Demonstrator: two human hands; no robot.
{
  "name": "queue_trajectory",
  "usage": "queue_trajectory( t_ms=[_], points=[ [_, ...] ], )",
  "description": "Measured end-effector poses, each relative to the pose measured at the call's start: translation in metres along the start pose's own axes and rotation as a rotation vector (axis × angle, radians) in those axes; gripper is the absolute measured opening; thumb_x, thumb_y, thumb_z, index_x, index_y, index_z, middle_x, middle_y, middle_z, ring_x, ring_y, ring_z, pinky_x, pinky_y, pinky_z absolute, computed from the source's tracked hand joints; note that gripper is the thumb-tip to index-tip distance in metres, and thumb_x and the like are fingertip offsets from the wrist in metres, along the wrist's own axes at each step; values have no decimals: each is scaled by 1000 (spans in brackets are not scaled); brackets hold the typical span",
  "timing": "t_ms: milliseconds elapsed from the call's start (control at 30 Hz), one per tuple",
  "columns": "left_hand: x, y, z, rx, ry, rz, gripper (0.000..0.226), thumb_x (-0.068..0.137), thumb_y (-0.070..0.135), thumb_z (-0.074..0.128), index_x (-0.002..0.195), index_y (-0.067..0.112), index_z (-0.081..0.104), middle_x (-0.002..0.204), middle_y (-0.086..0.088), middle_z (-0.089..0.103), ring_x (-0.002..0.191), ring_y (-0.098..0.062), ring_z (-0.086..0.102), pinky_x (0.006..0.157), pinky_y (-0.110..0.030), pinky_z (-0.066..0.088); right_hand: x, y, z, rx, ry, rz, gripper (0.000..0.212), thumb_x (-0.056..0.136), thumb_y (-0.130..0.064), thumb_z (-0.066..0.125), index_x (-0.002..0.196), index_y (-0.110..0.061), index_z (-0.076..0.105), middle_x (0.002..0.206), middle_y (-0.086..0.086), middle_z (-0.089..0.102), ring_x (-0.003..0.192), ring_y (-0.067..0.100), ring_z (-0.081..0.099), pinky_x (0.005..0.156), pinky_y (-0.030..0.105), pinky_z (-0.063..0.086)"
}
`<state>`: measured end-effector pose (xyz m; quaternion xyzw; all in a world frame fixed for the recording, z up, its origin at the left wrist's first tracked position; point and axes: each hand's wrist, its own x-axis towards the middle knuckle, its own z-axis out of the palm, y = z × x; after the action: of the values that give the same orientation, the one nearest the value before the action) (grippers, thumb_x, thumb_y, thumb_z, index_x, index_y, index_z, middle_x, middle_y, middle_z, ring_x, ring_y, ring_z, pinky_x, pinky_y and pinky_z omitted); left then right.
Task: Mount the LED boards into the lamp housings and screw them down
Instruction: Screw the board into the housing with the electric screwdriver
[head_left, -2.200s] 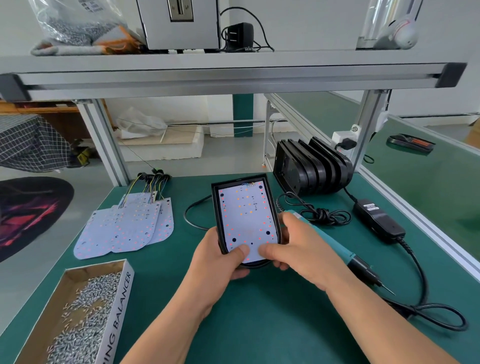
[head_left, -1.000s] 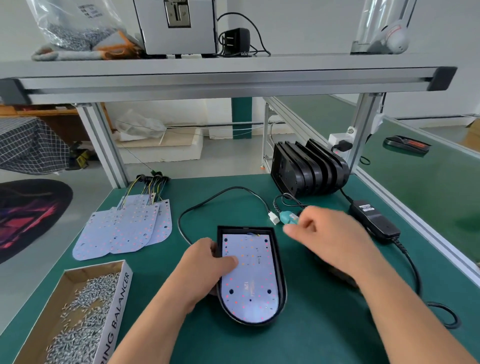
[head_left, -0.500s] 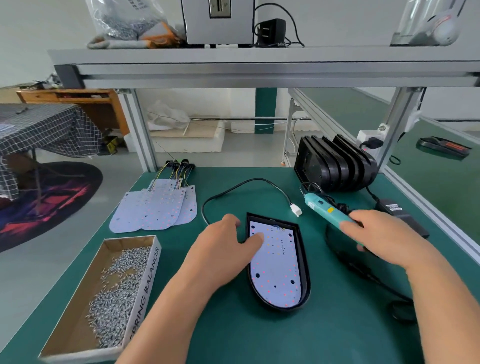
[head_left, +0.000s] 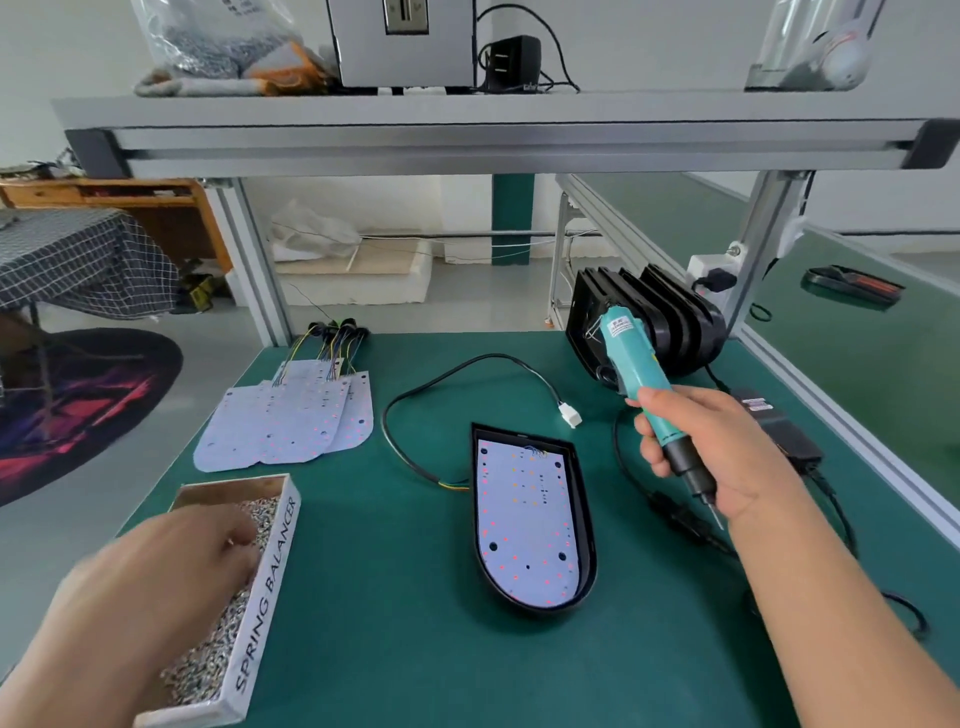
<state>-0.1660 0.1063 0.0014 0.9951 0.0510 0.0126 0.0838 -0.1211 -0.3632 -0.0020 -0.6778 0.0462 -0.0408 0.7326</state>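
Observation:
A black lamp housing (head_left: 586, 519) lies flat on the green bench with a white LED board (head_left: 522, 525) seated inside it. Its black cable (head_left: 457, 371) loops behind to a white plug (head_left: 570, 415). My right hand (head_left: 727, 457) grips a teal electric screwdriver (head_left: 631, 358) to the right of the housing, bit pointing down. My left hand (head_left: 156, 577) is blurred over the cardboard box of screws (head_left: 262, 582) at the front left, fingers down among the screws (head_left: 208, 660). Whether it holds a screw is hidden.
Spare LED boards (head_left: 291, 415) with wire leads are fanned out at the back left. A row of black housings (head_left: 654, 317) stands at the back right. A power adapter (head_left: 779, 426) and its cable lie behind my right hand. A metal shelf (head_left: 493, 130) spans overhead.
My left hand left the housing and went left into the screw box. My right hand lifted the screwdriver off the bench and turned it upright.

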Motion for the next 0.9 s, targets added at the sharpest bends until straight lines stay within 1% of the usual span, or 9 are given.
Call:
queue_trajectory(
  t_ms=[100,233,400,533,633,733,800,833,900],
  points=[
    [-1,-3,17,-19,-3,21,17,91,36,71,81,50,68,73,24,70,72,-5,67,69,-33,57,-1,0,4,18,-11,-9,25,91,-32,78,100,-9,80,80,12,62,59,23,56,46,29,48],
    [2,-6,21,-105,37,-6,29,88,21,77,67,39,69,64,26,67,66,-9,65,67,-35,55,0,1,7,48,-2,-13,18,97,-27,75,98,-10,81,80,12,61,58,22,56,46,29,48],
    [4,-22,30,-213,90,-4,30,91,26,80,84,54,72,66,25,70,67,-9,68,67,-34,55,1,4,11,43,10,-6,22,100,-24,73,105,-4,77,80,11,61,58,22,55,45,29,47],
    [8,-32,39,-387,207,-6,10,84,44,75,88,53,72,62,19,68,58,-19,66,64,-35,56,0,5,14,51,33,-13,28,100,-24,72,112,2,73,80,12,62,58,22,56,45,29,48],
    [5,-33,37,-579,199,-38,20,78,55,65,92,46,74,59,11,67,51,-18,61,52,-24,48,-1,4,18,78,60,-21,28,100,-23,71,112,3,73,79,11,63,57,21,57,45,28,48],
    [4,-33,28,-1152,67,-103,38,75,50,86,95,19,77,61,1,59,47,-10,43,42,-16,37,-1,3,20,128,82,-9,31,101,-22,69,115,5,70,78,10,63,57,20,57,46,27,48],
    [9,-32,22,-1695,-204,-73,45,73,42,95,91,6,74,74,-8,59,61,-10,33,45,-24,32,-2,3,23,169,90,6,31,103,-22,67,116,5,69,78,10,63,57,19,57,46,27,48],
    [9,-28,17,-1984,-405,-7,43,91,38,82,102,-2,70,87,-16,62,71,-15,33,55,-28,36,-2,4,24,189,91,16,30,103,-23,65,116,4,69,79,9,63,57,19,57,46,26,48],
    [9,-13,8,-2268,-686,-14,57,117,33,23,130,-10,58,118,-27,59,91,-21,33,79,-34,36,-3,4,30,235,86,40,29,105,-24,63,115,2,69,79,9,62,57,18,57,46,26,49]
  ],
)
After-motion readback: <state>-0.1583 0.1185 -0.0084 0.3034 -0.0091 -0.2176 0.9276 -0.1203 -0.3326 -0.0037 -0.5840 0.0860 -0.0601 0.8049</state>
